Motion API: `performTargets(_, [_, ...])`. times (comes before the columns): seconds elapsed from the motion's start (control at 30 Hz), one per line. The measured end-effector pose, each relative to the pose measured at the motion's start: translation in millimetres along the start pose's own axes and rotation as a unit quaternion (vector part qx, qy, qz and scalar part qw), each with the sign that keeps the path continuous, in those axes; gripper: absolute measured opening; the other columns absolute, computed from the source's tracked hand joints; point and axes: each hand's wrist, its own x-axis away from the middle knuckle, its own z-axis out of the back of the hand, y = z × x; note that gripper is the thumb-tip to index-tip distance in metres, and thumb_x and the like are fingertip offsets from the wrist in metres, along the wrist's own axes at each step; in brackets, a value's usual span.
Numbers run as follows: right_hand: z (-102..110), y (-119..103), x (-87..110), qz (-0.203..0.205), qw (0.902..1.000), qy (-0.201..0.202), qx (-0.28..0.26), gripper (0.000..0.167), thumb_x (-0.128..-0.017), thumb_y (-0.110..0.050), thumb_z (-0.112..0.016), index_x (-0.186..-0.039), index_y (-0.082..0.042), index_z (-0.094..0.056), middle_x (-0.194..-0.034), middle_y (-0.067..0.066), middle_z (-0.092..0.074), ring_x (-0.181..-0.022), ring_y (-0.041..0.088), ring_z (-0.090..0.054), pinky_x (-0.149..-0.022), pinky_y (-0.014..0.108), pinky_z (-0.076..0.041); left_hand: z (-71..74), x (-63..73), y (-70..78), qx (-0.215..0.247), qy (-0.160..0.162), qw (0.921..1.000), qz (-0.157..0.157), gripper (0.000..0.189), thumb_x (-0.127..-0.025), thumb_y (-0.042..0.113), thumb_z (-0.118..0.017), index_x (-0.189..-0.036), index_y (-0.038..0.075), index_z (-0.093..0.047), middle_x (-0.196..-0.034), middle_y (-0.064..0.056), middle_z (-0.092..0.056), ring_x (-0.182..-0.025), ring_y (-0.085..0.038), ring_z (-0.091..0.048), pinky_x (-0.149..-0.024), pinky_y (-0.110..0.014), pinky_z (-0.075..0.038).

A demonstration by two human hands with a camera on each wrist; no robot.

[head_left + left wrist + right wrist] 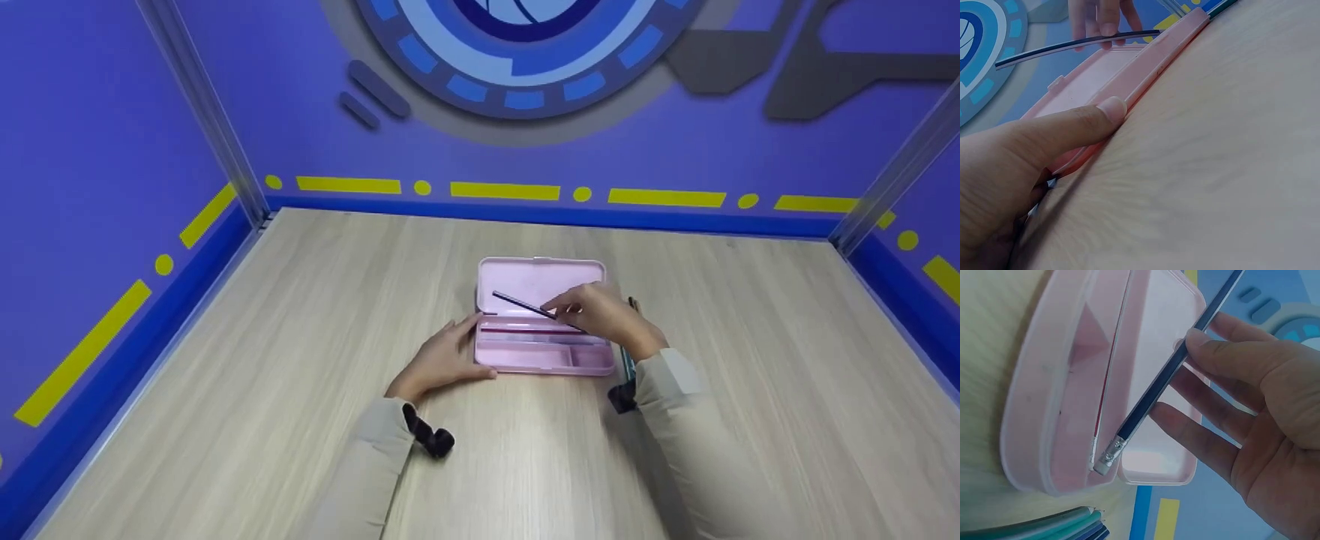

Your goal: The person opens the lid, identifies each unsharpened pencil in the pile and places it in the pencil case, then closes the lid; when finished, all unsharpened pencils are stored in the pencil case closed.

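A pink pencil case [544, 371] lies on the table with its lid raised toward the back. My left hand [439, 361] holds its left end, thumb along the front wall and fingers at the side. Between thumb and fingertips, my right hand [604, 311] pinches a dark pencil [1157, 389] slantwise over the case. Its silver ferrule and eraser point down toward the tray's right end in the right wrist view. Inside the case's long compartment lies a red pencil [1107, 377].
Several green and blue pencils [1061, 526] lie on the table just right of the case, partly hidden by my right arm in the head view. Blue printed panels [525, 161] stand behind and along both sides of the wooden table [300, 300].
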Motion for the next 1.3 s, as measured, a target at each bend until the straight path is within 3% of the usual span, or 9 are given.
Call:
performTargets(0.17, [-4,-3,-1.7,-0.023,0.9997,-0.009,0.001,0.029,-0.084,0.003,-0.068,-0.108,-0.011,-0.075,-0.102,0.007,-0.074,-0.096,0.021,-0.069,-0.082,0.036,-0.059,-0.1,0.1,-0.9,-0.002,0.0,1.0,0.003,0.103,-0.066,0.047,-0.084,-0.151,0.02,-0.033,-0.152,-0.011,-0.038,-0.141,-0.045,-0.027,-0.116,-0.055,-0.025])
performTargets(0.4, [-8,-4,-3.1,-0.015,0.9998,-0.012,0.008,0.029,-0.084,0.006,-0.066,-0.108,-0.007,-0.074,-0.104,0.011,-0.074,-0.099,0.023,-0.07,-0.086,0.038,-0.057,-0.3,0.1,-1.7,0.004,-0.001,1.0,0.001,0.102,-0.066,0.047,-0.084,-0.151,0.02,-0.034,-0.152,-0.01,-0.039,-0.141,-0.045,-0.027,-0.116,-0.055,-0.025])
performTargets(0.73, [-10,-6,-0.4,-0.064,0.9976,-0.027,-0.003,0.027,-0.086,0.001,-0.067,-0.111,-0.008,-0.073,-0.101,0.01,-0.074,-0.089,0.019,-0.069,-0.084,0.038,-0.058,-0.1,-0.4,-2.3,0.003,-0.003,1.0,0.007,0.102,-0.066,0.047,-0.084,-0.151,0.022,-0.033,-0.152,-0.009,-0.039,-0.142,-0.046,-0.024,-0.117,-0.055,-0.023])
performTargets(1.3, [7,10,20.2,-0.065,0.9978,-0.007,-0.009,0.027,-0.087,-0.001,-0.066,-0.113,0.0,-0.07,-0.093,0.013,-0.073,-0.079,0.018,-0.066,-0.073,0.035,-0.059,-1.2,-0.3,-2.5,0.006,-0.004,1.0,0.006,0.103,-0.066,0.047,-0.084,-0.151,0.021,-0.033,-0.153,-0.011,-0.037,-0.143,-0.044,-0.023,-0.117,-0.055,-0.022])
